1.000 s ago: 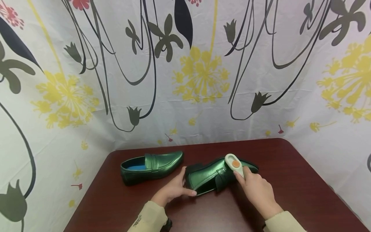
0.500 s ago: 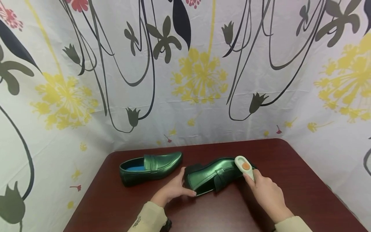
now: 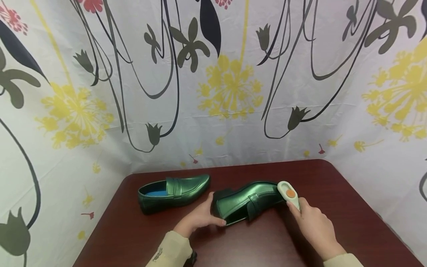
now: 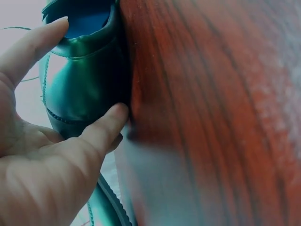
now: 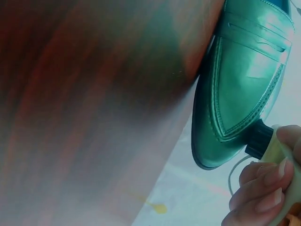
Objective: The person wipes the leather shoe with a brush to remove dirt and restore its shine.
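Note:
A shiny green loafer lies tilted on its side on the table, its opening towards me. My left hand grips it by the heel, with one digit at the opening's rim and another low on the back. In my right hand is a small brush with a pale handle and an orange round spot. The right wrist view shows the brush's dark head against the side of the shoe near the toe. The fingers curl round the handle.
A matching green loafer with a blue insole stands upright at the back left of the dark red table. Behind the table hangs a white cloth printed with flowers.
My right hand has moved the brush rightwards and slightly down along the shoe towards its toe. The left hand and both loafers have stayed in place.

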The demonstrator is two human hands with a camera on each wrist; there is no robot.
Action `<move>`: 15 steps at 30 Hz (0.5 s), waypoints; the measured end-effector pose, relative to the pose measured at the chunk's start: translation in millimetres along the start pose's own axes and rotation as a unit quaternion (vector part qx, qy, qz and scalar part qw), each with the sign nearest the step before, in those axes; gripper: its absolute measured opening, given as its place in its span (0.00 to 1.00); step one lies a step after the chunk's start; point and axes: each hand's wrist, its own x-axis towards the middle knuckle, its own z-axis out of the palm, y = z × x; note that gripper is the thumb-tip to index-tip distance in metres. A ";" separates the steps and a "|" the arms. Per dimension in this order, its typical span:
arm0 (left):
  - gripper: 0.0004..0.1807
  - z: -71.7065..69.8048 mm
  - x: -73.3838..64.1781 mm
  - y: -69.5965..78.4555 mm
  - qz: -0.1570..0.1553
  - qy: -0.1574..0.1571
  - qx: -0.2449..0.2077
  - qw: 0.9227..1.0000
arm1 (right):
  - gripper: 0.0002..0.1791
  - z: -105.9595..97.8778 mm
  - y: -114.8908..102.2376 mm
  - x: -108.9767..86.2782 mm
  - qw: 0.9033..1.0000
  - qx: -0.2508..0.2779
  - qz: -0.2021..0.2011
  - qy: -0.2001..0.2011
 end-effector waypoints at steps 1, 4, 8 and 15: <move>0.69 -0.3 -0.5 0.8 -0.001 0.001 0.010 1.000 | 0.35 -0.2 1.5 -0.5 1.000 0.001 0.002 -0.001; 0.69 -0.7 -1.6 1.6 -0.001 0.004 0.032 0.999 | 0.36 -0.9 6.4 -1.3 1.000 0.006 0.007 -0.007; 0.68 0.3 -2.4 0.6 0.005 0.017 0.065 0.998 | 0.38 -2.0 12.4 -1.1 1.000 0.009 0.015 -0.020; 0.60 5.4 -9.7 9.3 0.028 0.049 0.131 0.990 | 0.37 -1.9 16.0 -2.8 1.000 0.015 0.018 -0.020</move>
